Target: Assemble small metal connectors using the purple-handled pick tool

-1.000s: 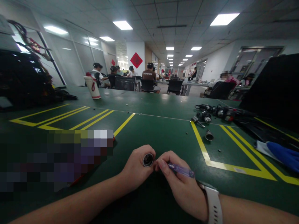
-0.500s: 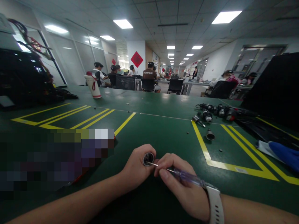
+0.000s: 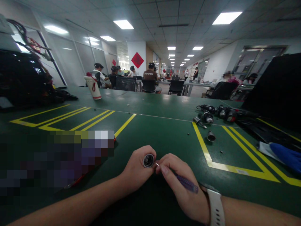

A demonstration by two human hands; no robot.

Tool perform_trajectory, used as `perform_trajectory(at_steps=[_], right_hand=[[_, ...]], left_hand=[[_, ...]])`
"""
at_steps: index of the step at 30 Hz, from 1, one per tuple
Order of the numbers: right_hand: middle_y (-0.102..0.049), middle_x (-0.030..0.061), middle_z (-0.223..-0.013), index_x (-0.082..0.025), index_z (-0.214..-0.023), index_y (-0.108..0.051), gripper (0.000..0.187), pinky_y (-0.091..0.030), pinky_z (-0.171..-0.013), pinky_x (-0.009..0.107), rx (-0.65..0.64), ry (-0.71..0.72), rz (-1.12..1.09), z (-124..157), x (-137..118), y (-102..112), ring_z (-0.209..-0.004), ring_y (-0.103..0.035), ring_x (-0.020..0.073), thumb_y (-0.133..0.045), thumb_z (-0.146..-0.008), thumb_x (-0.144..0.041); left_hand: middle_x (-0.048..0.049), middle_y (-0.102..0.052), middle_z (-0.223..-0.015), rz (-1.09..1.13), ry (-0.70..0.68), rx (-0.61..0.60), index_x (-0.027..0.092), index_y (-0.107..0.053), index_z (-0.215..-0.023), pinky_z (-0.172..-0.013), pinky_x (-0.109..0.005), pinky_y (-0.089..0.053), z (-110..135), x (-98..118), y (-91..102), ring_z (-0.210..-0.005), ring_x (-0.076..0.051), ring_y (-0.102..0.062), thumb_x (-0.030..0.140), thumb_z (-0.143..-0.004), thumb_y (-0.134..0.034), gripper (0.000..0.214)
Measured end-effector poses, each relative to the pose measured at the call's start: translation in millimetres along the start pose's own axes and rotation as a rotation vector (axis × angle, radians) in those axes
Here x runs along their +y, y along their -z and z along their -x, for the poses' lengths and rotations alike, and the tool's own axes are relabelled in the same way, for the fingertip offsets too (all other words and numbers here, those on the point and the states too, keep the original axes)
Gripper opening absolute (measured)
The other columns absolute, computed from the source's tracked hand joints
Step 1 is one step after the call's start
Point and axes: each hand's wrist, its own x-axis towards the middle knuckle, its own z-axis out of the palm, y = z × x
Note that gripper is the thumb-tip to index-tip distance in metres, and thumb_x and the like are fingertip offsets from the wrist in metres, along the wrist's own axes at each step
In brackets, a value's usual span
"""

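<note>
My left hand [image 3: 137, 169] is closed around a small round metal cylinder [image 3: 148, 160], its open end facing up toward me. My right hand [image 3: 181, 185], with a white watch on the wrist, pinches a thin screwdriver with a clear purple handle [image 3: 185, 183]. Its metal tip points left and touches the rim of the cylinder. Both hands rest low over the green table [image 3: 164, 131], near its front edge.
Small metal parts lie to the right: a short silver sleeve [image 3: 211, 136], a cluster of black-and-silver pieces [image 3: 213, 114], tiny screws. A blue-and-white glove [image 3: 282, 155] lies far right, a white cup [image 3: 93, 88] far left. Yellow tape lines mark the table. Seated people work at desks behind.
The screwdriver was drawn back a little from the cylinder, then brought in again; my right hand has slid up the shaft so its fingers sit close to the tip. The left hand barely moved.
</note>
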Motion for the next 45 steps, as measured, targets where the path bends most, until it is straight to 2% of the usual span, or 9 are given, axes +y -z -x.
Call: perform_trajectory(at_steps=[8, 15, 25, 30, 33, 36, 41, 45], right_hand=[[-0.056, 0.0034, -0.081, -0.019, -0.079, -0.052, 0.016, -0.041, -0.069, 0.031, -0.047, 0.045, 0.085, 0.8, -0.6, -2.7, -0.076, -0.051, 0.0159, -0.039, -0.087, -0.015], [-0.054, 0.0035, -0.078, -0.019, -0.077, -0.050, 0.017, -0.041, -0.069, 0.030, -0.028, 0.056, 0.099, 1.8, -2.2, -5.0, -0.075, -0.050, 0.0157, -0.038, -0.087, -0.013], [-0.055, 0.0046, -0.081, -0.019, -0.077, -0.045, 0.015, -0.041, -0.069, 0.030, -0.124, 0.166, 0.232, 1.0, -2.4, -6.2, -0.077, -0.048, 0.0160, -0.038, -0.085, -0.009], [-0.056, 0.0067, -0.080, -0.017, -0.079, -0.050, 0.016, -0.043, -0.065, 0.030, -0.153, 0.278, 0.350, 0.0, -1.2, -6.4, -0.077, -0.049, 0.0177, -0.038, -0.082, -0.006], [-0.057, 0.0075, -0.079, -0.016, -0.077, -0.052, 0.016, -0.044, -0.063, 0.030, -0.134, 0.298, 0.402, -0.4, -0.5, -8.2, -0.076, -0.050, 0.0185, -0.040, -0.082, -0.006], [-0.057, 0.0070, -0.077, -0.016, -0.074, -0.051, 0.016, -0.043, -0.061, 0.030, -0.101, 0.294, 0.422, 0.4, 0.3, -9.4, -0.074, -0.050, 0.0184, -0.041, -0.081, -0.006], [-0.055, 0.0057, -0.074, -0.016, -0.075, -0.049, 0.016, -0.042, -0.060, 0.030, -0.068, 0.297, 0.349, 3.1, -0.7, -8.8, -0.071, -0.049, 0.0169, -0.038, -0.081, -0.007], [-0.055, 0.0063, -0.076, -0.016, -0.076, -0.050, 0.016, -0.043, -0.063, 0.030, -0.079, 0.297, 0.350, 3.6, -2.0, -8.6, -0.074, -0.049, 0.0172, -0.039, -0.082, -0.007]], left_hand=[[0.0047, -0.044, -0.055, -0.046, -0.008, 0.033, 0.019, -0.044, -0.055, -0.049, -0.022, -0.032, 0.4, 0.1, -0.4, -0.053, -0.011, -0.042, 0.012, -0.061, -0.052, 0.012], [0.0018, -0.047, -0.057, -0.174, -0.067, 0.013, 0.018, -0.043, -0.055, -0.052, -0.024, -0.031, 1.6, 2.6, -1.1, -0.057, -0.014, -0.044, 0.010, -0.060, -0.048, 0.011], [0.0039, -0.044, -0.054, -0.100, -0.033, 0.029, 0.019, -0.042, -0.052, -0.049, -0.023, -0.029, 2.4, 0.2, -0.3, -0.053, -0.012, -0.041, 0.007, -0.051, -0.046, 0.012], [0.0048, -0.042, -0.052, -0.095, 0.032, 0.091, 0.019, -0.042, -0.053, -0.047, -0.022, -0.030, 3.1, -0.9, -2.3, -0.050, -0.011, -0.038, 0.014, -0.063, -0.051, 0.014], [0.0046, -0.042, -0.053, -0.111, 0.028, 0.091, 0.019, -0.042, -0.054, -0.048, -0.022, -0.031, 4.2, -1.0, -3.1, -0.050, -0.010, -0.039, 0.019, -0.068, -0.052, 0.017], [0.0040, -0.043, -0.054, -0.143, 0.001, 0.091, 0.019, -0.042, -0.055, -0.048, -0.022, -0.032, 5.5, -0.3, -2.6, -0.050, -0.011, -0.040, 0.018, -0.069, -0.051, 0.017], [0.0017, -0.047, -0.057, -0.281, -0.131, 0.053, 0.018, -0.043, -0.055, -0.053, -0.025, -0.032, 6.9, 2.4, -1.1, -0.056, -0.013, -0.045, 0.014, -0.068, -0.048, 0.015], [0.0022, -0.046, -0.055, -0.228, -0.110, 0.068, 0.018, -0.042, -0.054, -0.051, -0.024, -0.032, 5.7, 2.5, -1.2, -0.054, -0.012, -0.043, 0.015, -0.068, -0.049, 0.017]])
